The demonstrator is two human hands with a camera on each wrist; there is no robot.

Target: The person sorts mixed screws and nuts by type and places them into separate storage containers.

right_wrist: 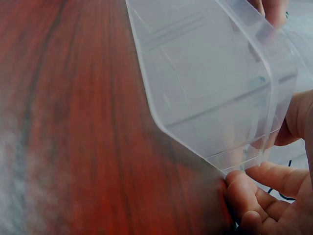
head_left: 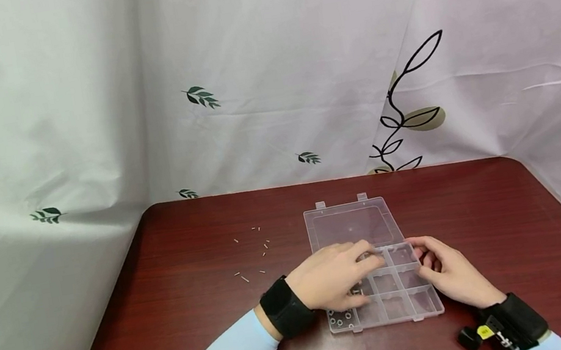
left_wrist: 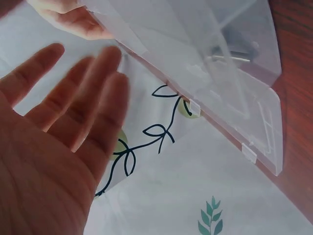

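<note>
A clear plastic compartment box (head_left: 425, 301) lies on the table with its lid (head_left: 350, 225) folded open toward the back. My left hand (head_left: 333, 277) hovers over the box's left and middle compartments, palm down, with its fingers spread. In the left wrist view those fingers (left_wrist: 100, 112) are fairly straight with nothing between them. My right hand (head_left: 455, 272) holds the box's right side near the back corner, and in the right wrist view its curled fingers (right_wrist: 242, 193) touch the lower edge. Small nuts (head_left: 340, 322) lie in the front left compartment; the left hand hides part of the compartments behind it.
Several tiny metal pins or screws (head_left: 244, 279) are scattered on the dark red wooden table (head_left: 200, 262), left of the box. A pale cloth (head_left: 262, 66) with leaf patterns hangs behind and beside the table. Both wrists wear black bands (head_left: 287, 308).
</note>
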